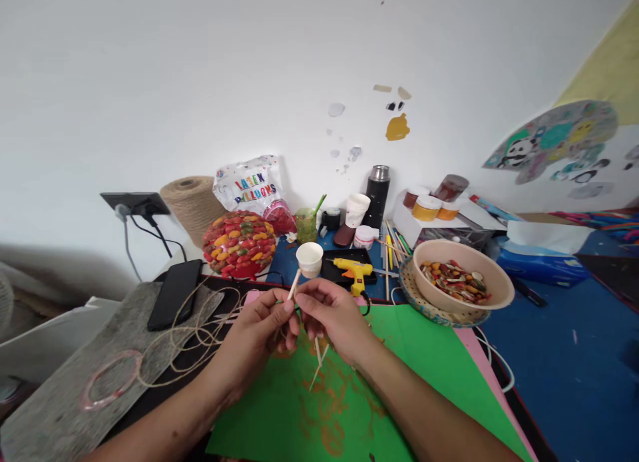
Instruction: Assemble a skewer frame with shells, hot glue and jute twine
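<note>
1. While the left hand pinches a pale stick between thumb and forefinger, with its top end raised, the right hand works close beside it, thumb and forefinger drawn together. Whether the right fingertips grip anything is too small to tell.

2. That stick sits up above the far part of the green paper, just on the near side of the paper cup.

3. Two more thin sticks cross below the right hand; I cannot tell whether they lie on the paper or hang from the fingers.

4. By my reading, the step in hand is fine handling of the stick with both sets of fingertips. A next move would call for a steady left pinch and a light right touch.

5. Farther off, the yellow glue gun rests on a black tray, untouched, with the bowl of coloured pieces to its right.
</note>
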`<state>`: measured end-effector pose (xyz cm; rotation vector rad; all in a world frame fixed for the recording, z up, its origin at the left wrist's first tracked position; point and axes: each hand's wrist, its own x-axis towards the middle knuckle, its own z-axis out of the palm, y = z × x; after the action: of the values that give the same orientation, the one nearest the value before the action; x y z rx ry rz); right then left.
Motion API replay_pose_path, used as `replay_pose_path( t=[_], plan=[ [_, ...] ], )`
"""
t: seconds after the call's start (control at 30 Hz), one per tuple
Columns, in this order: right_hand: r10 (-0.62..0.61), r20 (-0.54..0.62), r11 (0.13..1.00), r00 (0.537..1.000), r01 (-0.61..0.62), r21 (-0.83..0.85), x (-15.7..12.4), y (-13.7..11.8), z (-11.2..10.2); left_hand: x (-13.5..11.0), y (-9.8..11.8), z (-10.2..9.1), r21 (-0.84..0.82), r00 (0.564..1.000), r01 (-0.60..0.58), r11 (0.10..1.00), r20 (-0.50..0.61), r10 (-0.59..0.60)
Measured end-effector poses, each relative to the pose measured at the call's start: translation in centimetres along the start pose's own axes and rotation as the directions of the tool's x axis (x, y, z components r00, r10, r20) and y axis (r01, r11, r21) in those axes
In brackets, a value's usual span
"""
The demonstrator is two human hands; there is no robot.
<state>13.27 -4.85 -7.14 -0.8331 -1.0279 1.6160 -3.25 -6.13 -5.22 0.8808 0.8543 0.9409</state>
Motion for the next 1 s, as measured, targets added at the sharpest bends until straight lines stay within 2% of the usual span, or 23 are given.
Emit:
replay_pose_path(
  t=[0.17, 0.37, 0.63, 0.83, 1.0],
  plan=[
    [-0.032, 0.0, 0.999, 0.999, 0.032, -0.042, -0.3, -0.4, 0.1, -0.1, -0.3, 0.2, 0.013, 1.0, -0.009, 1.0, 0.003, 0.008],
    [-0.047, 0.052, 0.998, 0.998, 0.048, -0.028, -0.4, -0.7, 0.3, 0.0, -0.3, 0.0, 0.042, 1.0, -0.028, 0.999, 0.01, 0.028],
    [-0.035, -0.003, 0.998, 0.999, 0.035, -0.046, -0.3, -0.4, 0.2, 0.2, -0.7, -0.8, 0.222, 0.993, -0.104, 0.97, 0.071, 0.09],
    [-0.056, -0.092, 0.998, 0.994, 0.052, -0.042, -0.1, -1.0, -0.6, 0.1, 0.8, -1.4, 0.338, 0.98, -0.181, 0.923, -0.02, 0.2],
    [-0.054, -0.063, 0.998, 0.997, 0.053, -0.029, -0.3, -1.4, -0.7, 0.1, 1.4, -1.9, 0.312, 0.967, -0.233, 0.921, -0.024, 0.253]
  ],
)
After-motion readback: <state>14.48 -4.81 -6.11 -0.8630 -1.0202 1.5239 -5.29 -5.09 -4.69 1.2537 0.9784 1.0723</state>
